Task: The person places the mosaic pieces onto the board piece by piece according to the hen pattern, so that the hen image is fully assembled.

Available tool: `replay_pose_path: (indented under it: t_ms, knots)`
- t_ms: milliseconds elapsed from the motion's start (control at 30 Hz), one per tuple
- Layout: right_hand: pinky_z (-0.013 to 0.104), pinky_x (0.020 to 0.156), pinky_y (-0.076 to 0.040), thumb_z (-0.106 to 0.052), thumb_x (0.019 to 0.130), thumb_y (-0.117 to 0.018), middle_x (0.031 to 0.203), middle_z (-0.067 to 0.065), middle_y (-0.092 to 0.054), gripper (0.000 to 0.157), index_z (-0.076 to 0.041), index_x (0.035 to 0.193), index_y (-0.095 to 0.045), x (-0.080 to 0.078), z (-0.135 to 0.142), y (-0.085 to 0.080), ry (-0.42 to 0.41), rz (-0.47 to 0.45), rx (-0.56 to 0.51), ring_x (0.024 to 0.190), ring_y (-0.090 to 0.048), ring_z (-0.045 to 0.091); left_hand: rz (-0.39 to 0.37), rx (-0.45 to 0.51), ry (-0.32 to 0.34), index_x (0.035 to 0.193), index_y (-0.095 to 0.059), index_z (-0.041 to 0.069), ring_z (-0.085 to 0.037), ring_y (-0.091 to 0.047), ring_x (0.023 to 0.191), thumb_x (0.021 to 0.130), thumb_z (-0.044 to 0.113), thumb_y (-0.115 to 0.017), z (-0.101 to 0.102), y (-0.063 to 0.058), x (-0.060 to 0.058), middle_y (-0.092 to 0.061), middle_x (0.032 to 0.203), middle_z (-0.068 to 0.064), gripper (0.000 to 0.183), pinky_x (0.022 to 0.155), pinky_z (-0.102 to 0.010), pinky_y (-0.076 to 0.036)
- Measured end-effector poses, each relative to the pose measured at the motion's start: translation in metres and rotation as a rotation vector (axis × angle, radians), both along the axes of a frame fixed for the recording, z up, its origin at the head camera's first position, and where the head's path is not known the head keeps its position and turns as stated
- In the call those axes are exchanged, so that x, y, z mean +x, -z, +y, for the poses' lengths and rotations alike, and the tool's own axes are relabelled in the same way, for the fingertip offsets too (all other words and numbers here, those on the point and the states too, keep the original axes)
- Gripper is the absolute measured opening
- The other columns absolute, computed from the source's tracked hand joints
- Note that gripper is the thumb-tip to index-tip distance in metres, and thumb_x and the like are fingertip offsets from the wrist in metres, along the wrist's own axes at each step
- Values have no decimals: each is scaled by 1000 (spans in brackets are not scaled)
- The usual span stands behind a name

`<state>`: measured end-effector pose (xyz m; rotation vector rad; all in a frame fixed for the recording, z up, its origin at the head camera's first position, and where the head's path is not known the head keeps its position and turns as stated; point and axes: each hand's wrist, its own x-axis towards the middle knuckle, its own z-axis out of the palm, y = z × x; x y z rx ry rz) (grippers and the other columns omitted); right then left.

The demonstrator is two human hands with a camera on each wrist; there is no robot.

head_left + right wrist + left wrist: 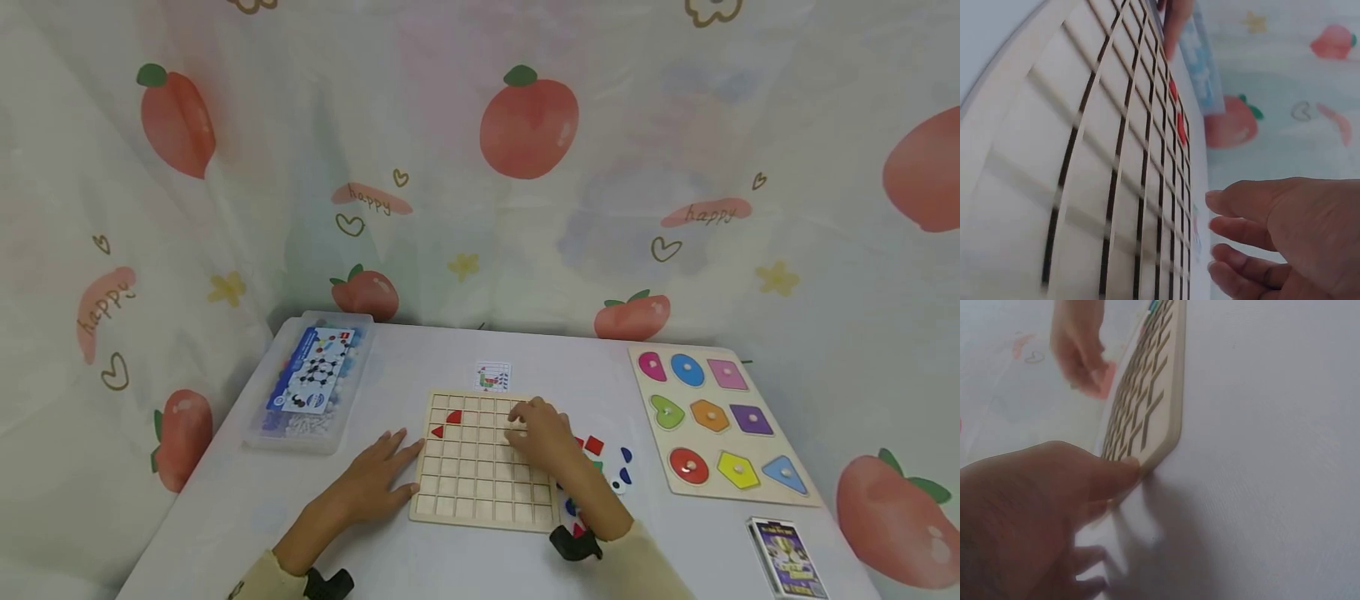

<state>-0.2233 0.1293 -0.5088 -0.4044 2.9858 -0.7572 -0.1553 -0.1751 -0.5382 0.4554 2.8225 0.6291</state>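
Note:
A pale wooden grid board [467, 508] lies on the white table. Two red pieces sit in its upper left cells: a quarter-round-looking piece [454, 417] and a triangle [437, 432]. My left hand [372, 479] rests beside the left edge, fingers spread, its thumb [1124, 469] touching the rim. Over the upper right cells hovers my right hand [546, 437]; in the right wrist view its fingers [1235, 228] are loosely bent with nothing visible between them. Right of the board lie several loose pieces, among them a red square [594, 445] and a blue half circle [626, 455], partly hidden by the right forearm.
A small picture card [492, 377] lies behind the board. At the back left is a clear plastic case [300, 442] with a blue label. A shape puzzle board [738, 493] lies at the right, with a boxed card pack [787, 558] in front of it.

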Motion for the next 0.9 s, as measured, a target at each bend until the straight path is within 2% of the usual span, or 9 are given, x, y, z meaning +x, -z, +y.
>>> replay_pose_path:
  t_ms: [133,333,467,567,667,767,900]
  knots:
    - [50,85,-46,-23,95,-80,107,9,-66,26,-9,116,-73,14,41,-3,70,-57,43,95,-63,24,-2,-9,1,162,-45,21,-44,-25,159,101,41,-67,0,2,0,-32,171,-16,68,125,-64,-29]
    - [52,83,-50,-19,91,-83,106,12,-61,37,-5,120,-66,38,97,-11,131,-219,95,91,-60,23,2,-24,5,163,-44,22,-43,-25,159,102,43,-66,0,5,-2,-32,172,-15,68,125,-64,-29]
    - [52,83,-61,-17,87,-85,107,14,-62,37,-4,117,-67,50,123,-14,169,-284,107,94,-63,26,2,-14,-1,162,-44,22,-44,-25,159,101,43,-67,0,3,-2,-32,172,-15,68,124,-65,-29]
    - [51,82,-63,-18,87,-85,103,14,-62,34,-5,115,-69,55,135,-9,193,-311,120,93,-62,27,1,-4,-6,162,-45,21,-44,-25,159,101,41,-68,0,1,-1,-32,171,-16,68,124,-65,-29]
    - [53,83,-56,-18,90,-83,99,13,-62,30,-4,113,-69,58,142,0,208,-311,116,91,-61,27,-2,-6,-11,162,-45,21,-44,-25,159,101,41,-68,1,1,0,-33,171,-16,68,124,-65,-29]
    - [52,82,-48,-15,93,-80,99,10,-63,26,-5,114,-69,58,144,11,223,-270,93,91,-60,25,-6,-3,-11,162,-45,21,-44,-25,159,101,40,-68,1,0,1,-32,171,-16,67,125,-65,-28]
    - [52,86,-52,-10,94,-77,106,10,-65,28,-6,121,-70,58,144,24,224,-191,39,95,-61,23,-10,1,-5,162,-45,21,-44,-25,159,101,39,-68,2,1,0,-32,171,-16,67,125,-65,-28]
